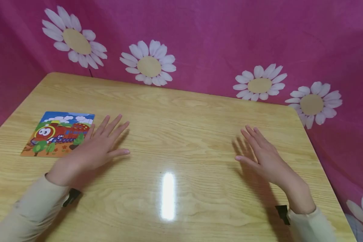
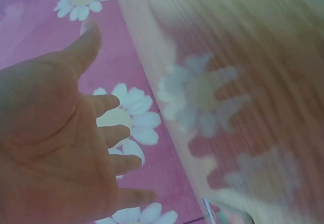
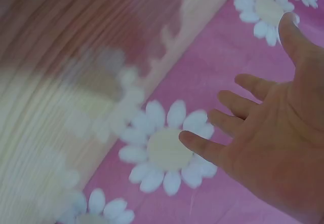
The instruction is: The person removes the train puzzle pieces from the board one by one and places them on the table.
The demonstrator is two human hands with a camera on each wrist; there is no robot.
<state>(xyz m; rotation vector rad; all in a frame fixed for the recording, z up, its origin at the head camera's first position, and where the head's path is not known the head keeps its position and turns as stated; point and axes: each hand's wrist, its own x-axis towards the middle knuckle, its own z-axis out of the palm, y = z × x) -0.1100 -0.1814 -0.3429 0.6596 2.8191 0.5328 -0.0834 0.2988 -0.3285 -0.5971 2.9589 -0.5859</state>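
My left hand (image 1: 96,148) hovers above the table with its fingers spread and straight, holding nothing. Beside it, partly covered by that hand in the head view, lies a square picture board (image 1: 62,134) with a red cartoon train, trees and a blue sky. Over the right part of the table is my right hand (image 1: 266,158), also extended, with nothing in its grasp. Both wrist views show a bare palm: the left palm (image 2: 55,143) and the right palm (image 3: 278,138). A corner of the board (image 2: 223,213) shows at the bottom of the left wrist view.
The wooden table (image 1: 184,134) has a glossy top with a bright light reflection (image 1: 168,196) near the front. Behind it and along both sides hangs a pink cloth (image 1: 199,43) printed with large white daisies. A dark wrist strap piece (image 1: 71,197) pokes out below the left sleeve.
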